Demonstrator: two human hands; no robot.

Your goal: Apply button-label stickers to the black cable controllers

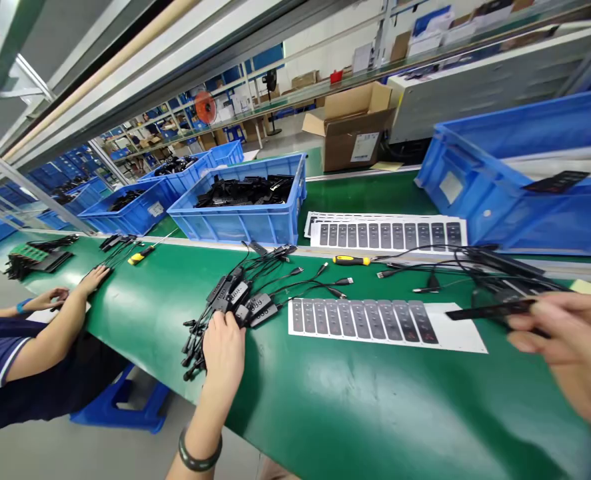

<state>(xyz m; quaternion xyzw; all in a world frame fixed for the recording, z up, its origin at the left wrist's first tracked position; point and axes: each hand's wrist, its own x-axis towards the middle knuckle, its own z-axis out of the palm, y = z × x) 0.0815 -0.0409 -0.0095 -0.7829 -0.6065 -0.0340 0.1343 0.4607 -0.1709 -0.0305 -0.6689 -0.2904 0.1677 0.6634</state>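
Observation:
My left hand (224,353) has its fingers curled together over a pile of small black button boxes with cables (235,293), gripping one at the pile's near edge; the fingertips are partly hidden. At the right edge, my right hand (570,347), slightly blurred, pinches a thin black strip (490,310) seen almost edge-on. The strip is above the bare end of a white sheet of dark labels (362,319) lying on the green table. Just behind the right hand lies a tangle of black devices and cables (500,270).
Behind are a blue bin of black parts (240,217), stacked label sheets (390,235), a yellow-black screwdriver (351,261) and a large blue bin (480,187) with a dark label on its rim. A co-worker's arms (60,320) rest on the table at left.

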